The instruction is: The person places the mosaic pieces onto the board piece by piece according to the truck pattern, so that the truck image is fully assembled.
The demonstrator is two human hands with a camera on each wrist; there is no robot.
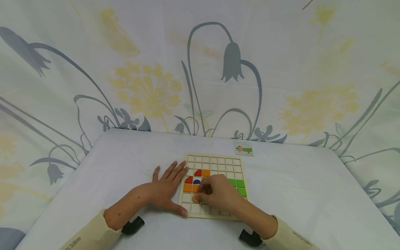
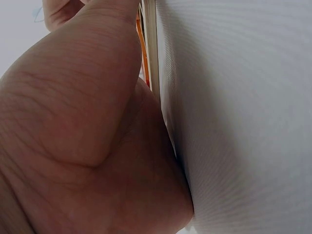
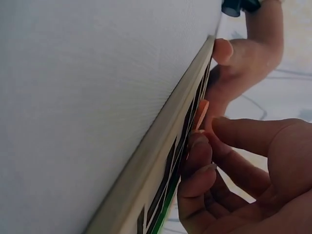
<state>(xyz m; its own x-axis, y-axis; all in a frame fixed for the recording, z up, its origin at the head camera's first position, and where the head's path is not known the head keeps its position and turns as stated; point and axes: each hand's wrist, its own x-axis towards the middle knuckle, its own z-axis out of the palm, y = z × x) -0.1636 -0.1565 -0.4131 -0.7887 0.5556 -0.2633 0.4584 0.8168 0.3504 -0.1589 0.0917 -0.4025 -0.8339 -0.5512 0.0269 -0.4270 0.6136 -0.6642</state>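
A square wooden grid board (image 1: 191, 210) lies on the table, some of its cells filled with coloured pieces. My left hand (image 1: 162, 192) is spread flat along its left side, fingertips at the upper left edge and thumb at the lower left corner. Over the lower left cells, my right hand (image 1: 220, 192) pinches an orange piece (image 1: 196, 198) with a rounded edge. The right wrist view shows that orange piece (image 3: 201, 114) tilted at the fingertips, low over the board. Part of the board's middle is hidden under the right hand.
On the board sit red quarter-round pieces (image 1: 198, 172), a blue round piece (image 1: 196, 181), orange squares (image 1: 187, 188) and several green squares (image 1: 240, 183). A small picture card (image 1: 244, 148) lies beyond the board's far right corner. Patterned cloth (image 1: 206, 86) stands behind the white table (image 1: 297, 194).
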